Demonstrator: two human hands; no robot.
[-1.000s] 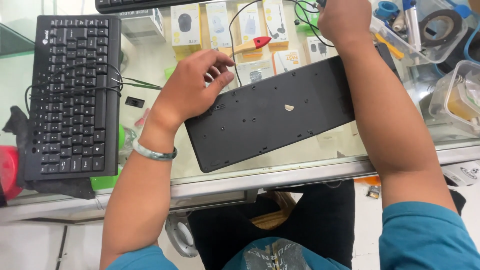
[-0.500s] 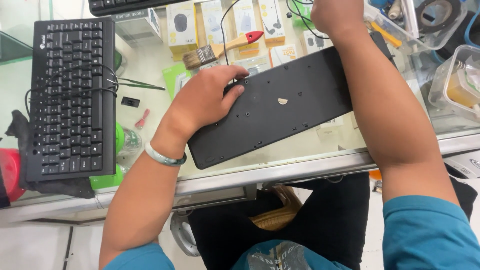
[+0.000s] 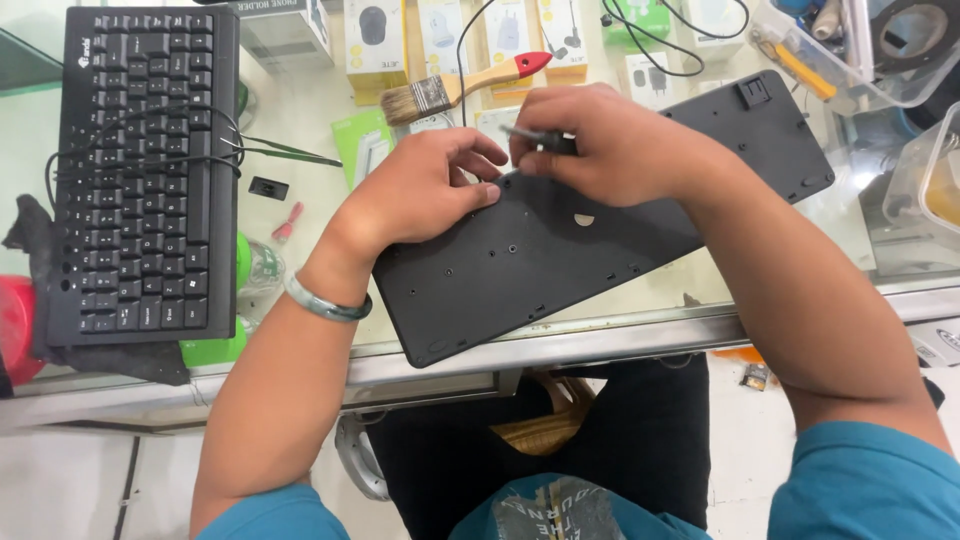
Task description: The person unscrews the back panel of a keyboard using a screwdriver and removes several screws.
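Observation:
A black keyboard (image 3: 600, 240) lies face down on the glass counter, its back panel with several screw holes turned up. My left hand (image 3: 415, 190) rests on the panel's upper left edge, fingers curled and pressing it. My right hand (image 3: 610, 140) is over the panel's top edge, shut on a small screwdriver (image 3: 530, 135) whose tip points left toward my left fingers. A green bangle (image 3: 325, 300) circles my left wrist.
A second black keyboard (image 3: 140, 170) with a cable looped over it lies at the left. A paintbrush (image 3: 460, 85) with a red-tipped wooden handle sits behind the hands. Boxed goods show under the glass. Clear plastic bins (image 3: 880, 50) stand at the right. The counter's metal edge (image 3: 600, 340) runs near me.
My right hand came down from the far right to the panel's top edge, now holding the screwdriver. My left hand slid up to meet it. The view moved closer.

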